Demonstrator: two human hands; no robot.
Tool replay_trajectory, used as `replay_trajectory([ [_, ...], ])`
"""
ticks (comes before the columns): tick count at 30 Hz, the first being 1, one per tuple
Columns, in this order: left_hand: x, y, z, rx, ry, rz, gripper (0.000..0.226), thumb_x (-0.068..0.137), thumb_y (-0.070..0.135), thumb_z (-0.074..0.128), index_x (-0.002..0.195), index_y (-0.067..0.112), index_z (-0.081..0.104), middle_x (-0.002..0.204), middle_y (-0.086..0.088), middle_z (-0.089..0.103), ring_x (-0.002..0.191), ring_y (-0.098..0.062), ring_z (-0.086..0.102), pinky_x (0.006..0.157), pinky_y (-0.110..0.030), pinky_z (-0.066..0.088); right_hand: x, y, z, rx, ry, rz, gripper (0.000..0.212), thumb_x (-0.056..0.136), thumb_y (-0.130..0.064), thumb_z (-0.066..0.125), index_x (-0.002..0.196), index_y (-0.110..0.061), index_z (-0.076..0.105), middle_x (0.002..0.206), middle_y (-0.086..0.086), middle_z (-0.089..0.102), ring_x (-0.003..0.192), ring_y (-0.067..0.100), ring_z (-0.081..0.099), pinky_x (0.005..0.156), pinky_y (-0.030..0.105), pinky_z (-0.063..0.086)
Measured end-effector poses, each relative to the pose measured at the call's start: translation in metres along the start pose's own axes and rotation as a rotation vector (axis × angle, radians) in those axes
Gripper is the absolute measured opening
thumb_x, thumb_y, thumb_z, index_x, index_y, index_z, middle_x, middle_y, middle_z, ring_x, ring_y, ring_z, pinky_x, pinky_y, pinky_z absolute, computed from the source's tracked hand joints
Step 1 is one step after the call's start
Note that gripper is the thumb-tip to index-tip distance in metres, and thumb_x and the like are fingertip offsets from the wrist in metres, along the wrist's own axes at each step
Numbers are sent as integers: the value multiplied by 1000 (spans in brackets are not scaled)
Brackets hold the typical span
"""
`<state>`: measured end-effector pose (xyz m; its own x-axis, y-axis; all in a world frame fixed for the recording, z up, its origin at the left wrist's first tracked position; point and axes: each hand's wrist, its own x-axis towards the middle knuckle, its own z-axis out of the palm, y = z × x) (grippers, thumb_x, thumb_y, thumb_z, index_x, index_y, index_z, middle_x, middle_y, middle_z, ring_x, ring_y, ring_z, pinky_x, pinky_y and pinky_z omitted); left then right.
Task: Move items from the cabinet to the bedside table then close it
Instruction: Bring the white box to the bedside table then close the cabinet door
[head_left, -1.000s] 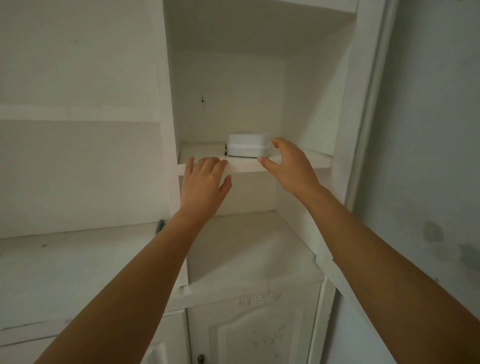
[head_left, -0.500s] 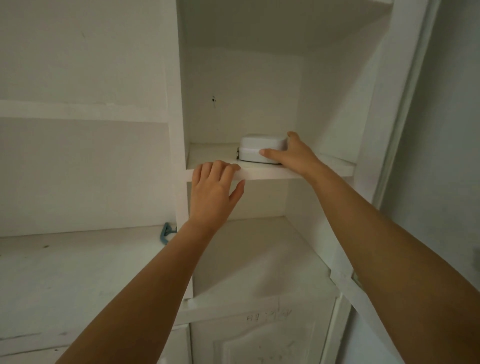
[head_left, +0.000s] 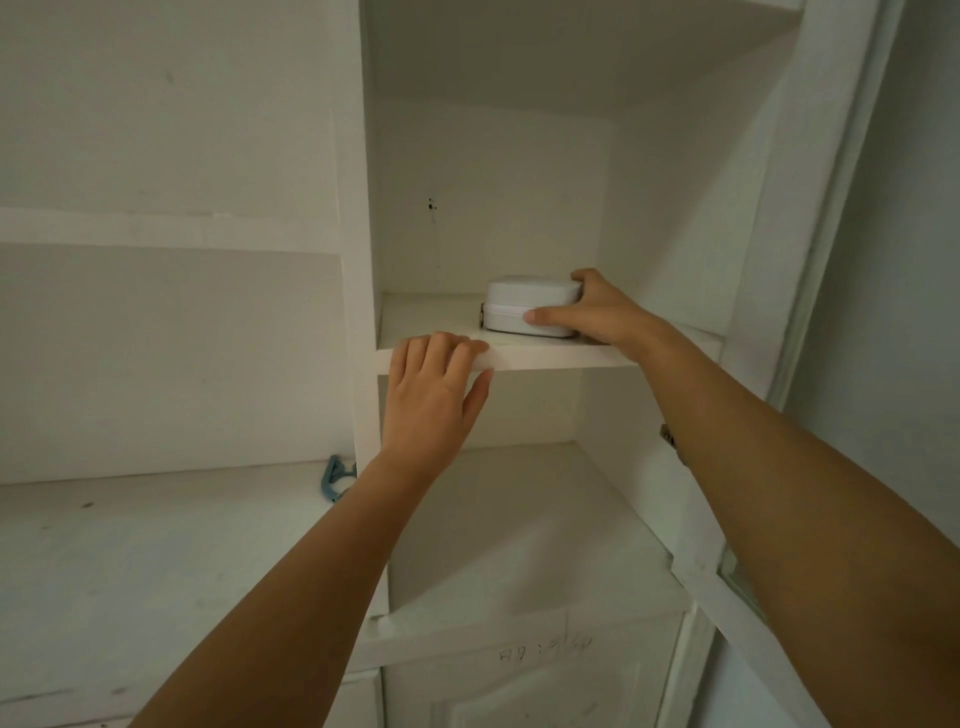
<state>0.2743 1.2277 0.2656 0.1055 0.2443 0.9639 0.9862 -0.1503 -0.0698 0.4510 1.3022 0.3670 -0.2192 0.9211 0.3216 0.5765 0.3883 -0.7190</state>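
I see both arms stretched up and forward into the open white cabinet (head_left: 363, 156). My right hand (head_left: 597, 314) reaches furthest, its forearm crossing the front edge of the upper shelf (head_left: 550, 358), and it wraps the right end of a small white zippered case (head_left: 524, 306): the thumb lies along the case's front face over the zip line, and the fingers curl around its far right corner, so the hand is clamped on the case. The case sits flat on that shelf, toward the right and close to the front edge. My left hand (head_left: 434, 400) is lower and to the left, wrist bent back, its four fingers hooked together over the shelf's front lip and the thumb pointing right beneath the edge; it grips the shelf, not the case. A small blue clip (head_left: 332, 478) lies on the lower ledge beside the cabinet's upright.
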Motion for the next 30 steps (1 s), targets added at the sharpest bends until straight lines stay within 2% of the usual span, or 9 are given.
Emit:
replay_trajectory([
  [4,0,0,-2,17,-28,-1,26,89,32,46,101,13,59,96,-7,63,88,-26,56,87,-30,30,-3,0,2,-5,54,-20,95,66,-46,76,139,-13,24,132,2,43,115,20,49,99,36,44],
  [9,0,2,-3,8,-53,-9,27,89,33,45,102,13,57,97,-7,62,89,-27,56,88,-31,30,-11,-2,2,-35,136,-40,93,69,-45,75,139,-10,24,136,4,43,121,22,45,94,28,39],
  [14,0,2,-10,17,-134,-6,32,88,37,43,108,14,54,100,-6,61,93,-26,56,92,-32,33,-28,-11,-6,47,255,-70,93,70,-42,75,141,-11,23,137,5,41,122,20,44,89,23,35],
  [17,1,6,-18,4,-176,-29,30,85,31,53,108,12,56,101,-8,61,94,-28,57,91,-38,43,-44,-19,-16,73,309,-99,94,69,-42,75,141,-13,23,137,5,40,122,19,44,89,21,34],
  [19,2,7,-22,-4,-216,-32,32,81,24,62,109,10,57,101,-10,61,94,-30,57,90,-39,44,-59,-20,-22,88,328,-114,93,68,-41,75,141,-14,23,137,3,40,121,18,44,90,21,35],
  [22,4,7,-27,19,-286,-10,36,77,17,63,111,8,56,104,-12,61,96,-31,56,92,-41,43,-86,-17,-26,126,363,-127,94,67,-41,77,140,-16,25,136,4,42,120,17,45,93,22,37],
  [24,3,10,-30,29,-315,-2,40,77,13,62,116,6,54,108,-14,60,101,-32,55,98,-44,40,-104,-10,-25,148,386,-112,95,65,-41,78,140,-18,25,135,3,42,120,16,46,95,24,39],
  [26,-1,14,-32,22,-347,-11,48,77,10,60,123,5,49,120,-17,56,115,-34,50,109,-49,28,-122,-1,-23,165,412,-90,94,65,-41,78,140,-20,25,135,2,42,119,15,46,95,24,39],
  [30,-17,24,-36,-13,-398,-49,59,83,10,53,139,6,32,150,-18,28,142,-33,16,117,-45,4,-153,16,-13,203,422,-77,94,64,-38,79,140,-21,26,134,-2,43,119,15,47,96,28,42],
])
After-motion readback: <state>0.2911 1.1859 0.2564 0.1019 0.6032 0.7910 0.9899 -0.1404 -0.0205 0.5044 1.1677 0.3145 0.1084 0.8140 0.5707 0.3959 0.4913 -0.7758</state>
